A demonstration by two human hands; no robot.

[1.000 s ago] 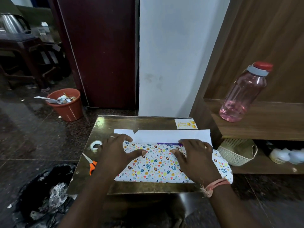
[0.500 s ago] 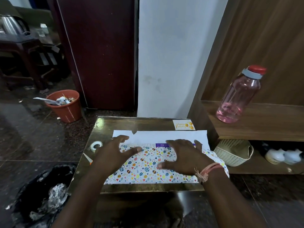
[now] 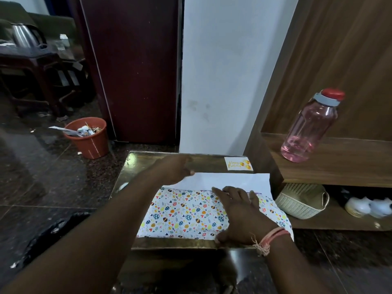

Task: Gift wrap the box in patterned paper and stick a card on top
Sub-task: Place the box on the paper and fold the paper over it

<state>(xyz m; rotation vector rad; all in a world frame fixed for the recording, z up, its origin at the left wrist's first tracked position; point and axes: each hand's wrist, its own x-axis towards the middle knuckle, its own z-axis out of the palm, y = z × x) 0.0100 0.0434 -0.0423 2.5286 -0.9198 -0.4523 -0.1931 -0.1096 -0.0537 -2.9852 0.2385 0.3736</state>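
Pretty dim room, dark polished stone floor [image 3: 42, 177] that's throwing back some glare; straight ahead there's a white wall [image 3: 229, 71] with a few smudges, right next to a dark maroon door [image 3: 135, 66]. On the right is a brown wooden shelf unit [image 3: 339, 158] with a lower shelf under it; off in the far left corner sits a dark table [image 3: 31, 60] with a steel kettle [image 3: 25, 37] on top.

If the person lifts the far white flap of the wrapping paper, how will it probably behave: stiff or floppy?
The wrapping paper is likely floppy and light: its right end droops past the table edge. The white flap, which the left hand touches, probably bends easily. The right hand presses the folded part, suggesting it springs open otherwise.
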